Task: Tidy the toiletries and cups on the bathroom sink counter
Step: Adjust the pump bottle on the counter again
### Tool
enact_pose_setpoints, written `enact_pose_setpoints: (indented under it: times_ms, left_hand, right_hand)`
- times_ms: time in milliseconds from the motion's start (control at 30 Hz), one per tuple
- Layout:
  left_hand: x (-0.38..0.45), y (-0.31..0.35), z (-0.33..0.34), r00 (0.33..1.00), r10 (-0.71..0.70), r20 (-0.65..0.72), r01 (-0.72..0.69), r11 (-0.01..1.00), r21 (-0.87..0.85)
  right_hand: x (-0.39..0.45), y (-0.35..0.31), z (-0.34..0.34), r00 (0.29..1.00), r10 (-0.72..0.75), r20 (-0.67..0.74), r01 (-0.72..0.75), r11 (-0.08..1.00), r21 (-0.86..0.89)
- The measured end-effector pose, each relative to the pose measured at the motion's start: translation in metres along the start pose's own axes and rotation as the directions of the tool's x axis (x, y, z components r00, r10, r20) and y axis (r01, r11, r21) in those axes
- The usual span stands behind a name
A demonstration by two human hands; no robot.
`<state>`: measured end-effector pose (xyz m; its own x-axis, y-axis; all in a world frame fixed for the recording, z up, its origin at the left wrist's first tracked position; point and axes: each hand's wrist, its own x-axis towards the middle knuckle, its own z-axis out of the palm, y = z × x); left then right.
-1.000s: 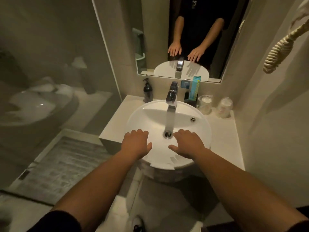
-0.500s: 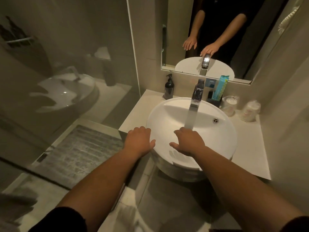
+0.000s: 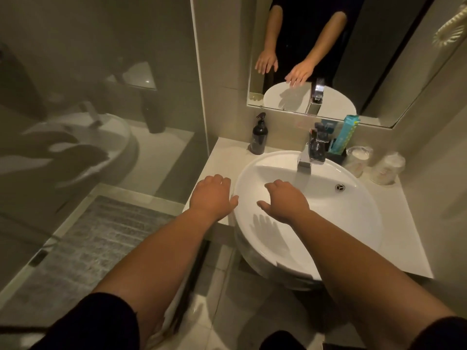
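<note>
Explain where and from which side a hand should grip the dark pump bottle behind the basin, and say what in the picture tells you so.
Grip the pump bottle round its straight body, below the narrow neck and pump head. It stands upright on the counter, apart from the basin rim. The left hand is probably the better choice: it is open, on the bottle's side, with bare counter between. Come from the front left; the wall blocks the back.

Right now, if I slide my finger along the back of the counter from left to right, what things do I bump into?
Dark pump bottle → faucet → black holder with the teal packet → wrapped cup → second wrapped cup.
</note>
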<state>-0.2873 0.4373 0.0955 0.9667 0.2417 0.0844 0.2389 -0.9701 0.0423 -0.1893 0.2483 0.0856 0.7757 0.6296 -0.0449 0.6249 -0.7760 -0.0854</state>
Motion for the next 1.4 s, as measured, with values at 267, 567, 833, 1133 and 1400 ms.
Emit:
enact_pose_setpoints:
  times_ms: [267, 567, 833, 1133, 1400]
  left_hand:
    - [0.075, -0.007, 0.012, 1.0, 0.014, 0.014, -0.014, 1.0, -0.012]
    - [0.176, 0.002, 0.02, 0.999, -0.014, 0.049, 0.016, 0.999, -0.044]
    - [0.246, -0.005, 0.04, 0.994, -0.009, 0.11, 0.021, 0.994, -0.108]
    - [0.322, -0.017, 0.071, 0.98, 0.123, 0.159, -0.085, 0.97, -0.227]
    - [0.352, -0.018, 0.082, 0.957, 0.216, 0.192, -0.141, 0.93, -0.339]
  right_hand:
    - [0.072, 0.011, -0.005, 0.999, 0.045, -0.015, -0.044, 0.996, 0.076]
    - [0.17, 0.047, -0.009, 0.994, 0.103, 0.032, -0.107, 0.978, 0.179]
    - [0.227, 0.063, 0.0, 0.976, 0.206, 0.075, -0.218, 0.947, 0.236]
    - [0.279, 0.067, 0.008, 0.941, 0.335, 0.044, -0.333, 0.897, 0.29]
    - [0.299, 0.067, 0.017, 0.933, 0.354, 0.058, -0.354, 0.883, 0.306]
